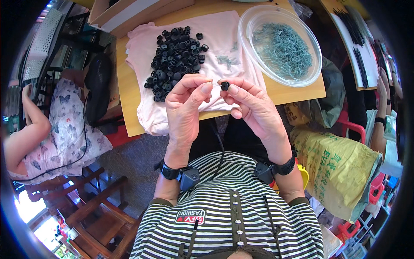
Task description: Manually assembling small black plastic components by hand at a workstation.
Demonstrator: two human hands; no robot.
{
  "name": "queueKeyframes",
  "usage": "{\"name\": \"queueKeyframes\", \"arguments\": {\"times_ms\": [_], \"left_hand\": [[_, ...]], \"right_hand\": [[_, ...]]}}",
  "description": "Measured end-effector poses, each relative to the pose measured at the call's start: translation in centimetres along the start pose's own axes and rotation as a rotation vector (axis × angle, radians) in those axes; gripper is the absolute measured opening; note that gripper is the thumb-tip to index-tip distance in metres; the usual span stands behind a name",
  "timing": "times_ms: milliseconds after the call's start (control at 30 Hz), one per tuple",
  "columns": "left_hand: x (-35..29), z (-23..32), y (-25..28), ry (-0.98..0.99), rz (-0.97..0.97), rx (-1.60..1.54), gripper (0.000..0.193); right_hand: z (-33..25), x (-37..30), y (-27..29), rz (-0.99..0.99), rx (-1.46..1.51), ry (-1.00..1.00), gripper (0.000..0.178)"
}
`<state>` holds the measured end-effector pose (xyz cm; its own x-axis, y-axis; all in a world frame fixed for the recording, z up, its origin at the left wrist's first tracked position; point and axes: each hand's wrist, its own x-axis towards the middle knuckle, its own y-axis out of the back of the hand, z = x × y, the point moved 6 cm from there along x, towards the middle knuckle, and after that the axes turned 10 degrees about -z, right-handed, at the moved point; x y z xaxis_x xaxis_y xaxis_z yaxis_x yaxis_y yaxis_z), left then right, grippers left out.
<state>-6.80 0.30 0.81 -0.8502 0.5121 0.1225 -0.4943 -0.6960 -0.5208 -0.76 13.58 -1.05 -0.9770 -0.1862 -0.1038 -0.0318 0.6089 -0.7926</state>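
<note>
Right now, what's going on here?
The person's left hand pinches what looks like a thin pin, close to the small black part held by the right hand. Beyond them, black caps and loose metal pieces lie on a pink cloth; a clear tub of similar-looking pieces stands to the right.

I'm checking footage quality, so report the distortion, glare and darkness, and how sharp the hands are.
Head view: corners fall to black; the perforated white panel bows near the left rim; a white patch at lower left is blown out; left hand, right hand and black part look reasonably sharp; the thin piece between the hands is too fine to judge.
</note>
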Motion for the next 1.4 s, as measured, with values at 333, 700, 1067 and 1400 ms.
{"name": "queueKeyframes", "arguments": {"times_ms": [333, 700, 1067, 1400], "left_hand": [[-0.8, 1.1, 0.2, -0.114, 0.073, 0.247, 0.012], [-0.9, 3.2, -1.7, -0.307, -0.058, 0.992, 0.018], [7.3, 3.0, -0.8, -0.336, -0.059, 1.637, 0.022], [9.1, 1.1, -0.2, -0.225, -0.065, 1.825, 0.022]], "right_hand": [[0.9, 0.2, -0.6, -0.017, 0.067, -0.032, 0.024], [0.9, 0.1, -0.1, 0.049, -0.142, 0.034, 0.023], [0.1, -0.2, 2.6, 0.275, -0.311, 0.116, 0.024], [0.1, -0.5, 2.3, 0.262, -0.263, 0.094, 0.025]]}}
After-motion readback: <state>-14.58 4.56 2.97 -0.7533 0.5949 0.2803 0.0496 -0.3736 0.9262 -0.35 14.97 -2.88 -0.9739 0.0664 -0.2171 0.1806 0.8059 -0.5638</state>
